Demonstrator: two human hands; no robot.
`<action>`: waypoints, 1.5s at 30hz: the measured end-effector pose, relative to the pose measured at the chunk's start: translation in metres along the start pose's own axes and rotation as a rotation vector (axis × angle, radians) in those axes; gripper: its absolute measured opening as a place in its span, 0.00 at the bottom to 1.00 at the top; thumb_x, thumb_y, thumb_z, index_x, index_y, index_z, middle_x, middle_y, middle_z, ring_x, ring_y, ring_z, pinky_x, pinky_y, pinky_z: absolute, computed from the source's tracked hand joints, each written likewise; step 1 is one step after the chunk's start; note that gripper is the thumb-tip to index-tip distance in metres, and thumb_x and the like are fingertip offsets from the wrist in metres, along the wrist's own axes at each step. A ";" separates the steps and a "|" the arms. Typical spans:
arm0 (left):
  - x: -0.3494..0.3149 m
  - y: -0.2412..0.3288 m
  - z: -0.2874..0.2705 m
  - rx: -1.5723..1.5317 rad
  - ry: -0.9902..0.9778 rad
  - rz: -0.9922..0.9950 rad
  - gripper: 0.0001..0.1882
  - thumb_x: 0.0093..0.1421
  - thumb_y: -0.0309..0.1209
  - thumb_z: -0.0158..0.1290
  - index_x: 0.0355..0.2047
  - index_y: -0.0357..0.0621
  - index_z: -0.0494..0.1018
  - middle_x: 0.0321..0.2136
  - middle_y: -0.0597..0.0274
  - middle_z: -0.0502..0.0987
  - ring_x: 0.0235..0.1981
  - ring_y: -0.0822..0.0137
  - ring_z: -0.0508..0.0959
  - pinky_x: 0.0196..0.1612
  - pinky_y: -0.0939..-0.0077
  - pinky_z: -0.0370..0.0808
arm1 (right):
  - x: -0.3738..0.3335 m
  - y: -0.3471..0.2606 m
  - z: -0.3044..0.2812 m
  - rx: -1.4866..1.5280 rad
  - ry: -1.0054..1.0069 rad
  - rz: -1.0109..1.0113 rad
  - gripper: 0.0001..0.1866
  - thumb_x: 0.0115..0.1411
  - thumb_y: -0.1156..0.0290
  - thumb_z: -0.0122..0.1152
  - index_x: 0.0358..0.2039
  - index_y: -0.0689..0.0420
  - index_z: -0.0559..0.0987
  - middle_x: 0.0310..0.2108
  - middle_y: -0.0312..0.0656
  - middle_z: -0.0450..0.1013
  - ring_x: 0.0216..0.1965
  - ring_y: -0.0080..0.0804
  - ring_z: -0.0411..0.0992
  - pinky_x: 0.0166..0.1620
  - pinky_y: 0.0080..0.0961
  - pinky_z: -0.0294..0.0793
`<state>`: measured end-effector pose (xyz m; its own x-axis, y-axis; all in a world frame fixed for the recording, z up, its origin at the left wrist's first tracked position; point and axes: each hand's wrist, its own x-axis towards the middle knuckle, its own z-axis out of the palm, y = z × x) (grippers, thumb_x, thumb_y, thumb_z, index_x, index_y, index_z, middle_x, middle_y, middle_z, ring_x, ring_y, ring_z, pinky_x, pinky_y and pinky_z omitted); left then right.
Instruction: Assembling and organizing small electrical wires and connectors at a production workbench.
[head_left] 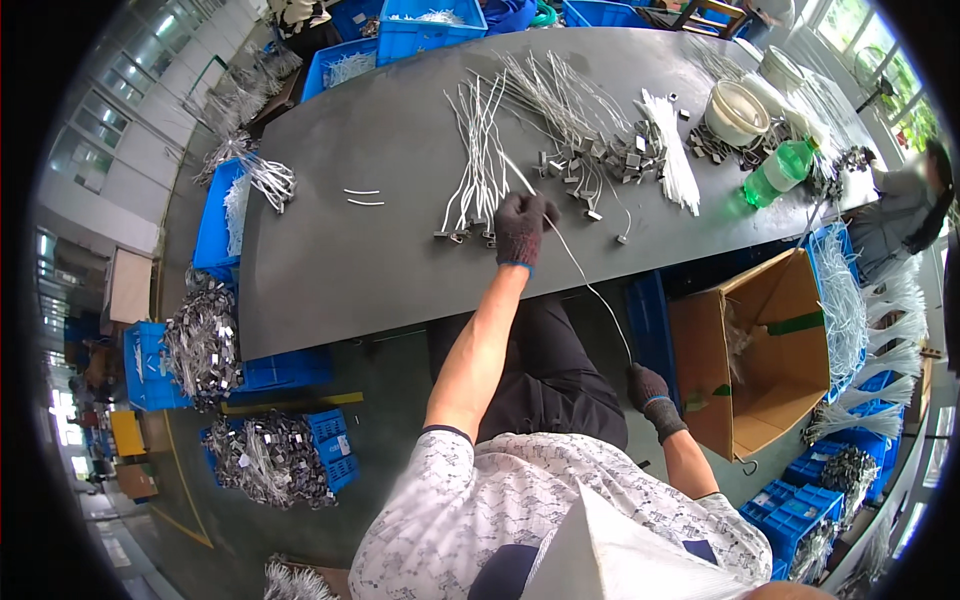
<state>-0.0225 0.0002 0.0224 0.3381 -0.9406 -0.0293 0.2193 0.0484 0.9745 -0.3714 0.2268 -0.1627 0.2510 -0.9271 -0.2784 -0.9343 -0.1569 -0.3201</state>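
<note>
My left hand (521,228), in a dark knit glove, is closed above the near part of the grey table. A short white sleeve (517,172) sticks out past its fingers. From the same hand a thin pale wire (592,288) runs down to the right, over the table's edge. My right hand (650,386), gloved too, is closed round the wire's lower end beside my thigh. Just left of my left hand lies a bunch of white wires (478,150) with small metal-cased ends. Beyond it, more wires (565,95) end in a heap of metal pieces (625,155).
Two short white tubes (364,197) lie on the table (340,270). A white sleeve bundle (670,150), a bucket (738,112) and a green bottle (778,173) stand right. An open cardboard box (755,350) is right of my legs. Blue crates (340,450) surround the table.
</note>
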 end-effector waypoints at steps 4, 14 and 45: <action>0.001 -0.006 -0.012 0.087 -0.246 -0.242 0.14 0.65 0.36 0.59 0.34 0.35 0.77 0.23 0.60 0.81 0.24 0.71 0.81 0.26 0.76 0.80 | -0.003 -0.005 -0.010 -0.001 -0.104 0.062 0.10 0.64 0.67 0.51 0.37 0.58 0.79 0.34 0.56 0.79 0.38 0.57 0.79 0.38 0.49 0.78; -0.064 -0.034 0.014 -0.082 -0.321 -0.332 0.16 0.64 0.39 0.62 0.34 0.34 0.81 0.28 0.59 0.83 0.28 0.68 0.83 0.35 0.73 0.81 | 0.132 -0.143 -0.101 0.921 0.373 -0.171 0.21 0.60 0.73 0.60 0.54 0.64 0.73 0.44 0.50 0.79 0.45 0.54 0.76 0.47 0.40 0.75; 0.253 -0.025 -0.334 1.274 0.669 -0.454 0.21 0.55 0.47 0.54 0.36 0.44 0.83 0.34 0.47 0.84 0.40 0.48 0.84 0.40 0.54 0.80 | 0.305 -0.126 -0.127 0.091 0.760 0.342 0.11 0.62 0.60 0.56 0.33 0.55 0.77 0.33 0.51 0.73 0.36 0.57 0.74 0.39 0.51 0.72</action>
<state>0.3634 -0.1265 -0.0843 0.8812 -0.4564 -0.1234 -0.3828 -0.8419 0.3803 -0.2089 -0.0792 -0.0919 -0.3116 -0.9008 0.3023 -0.8959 0.1725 -0.4094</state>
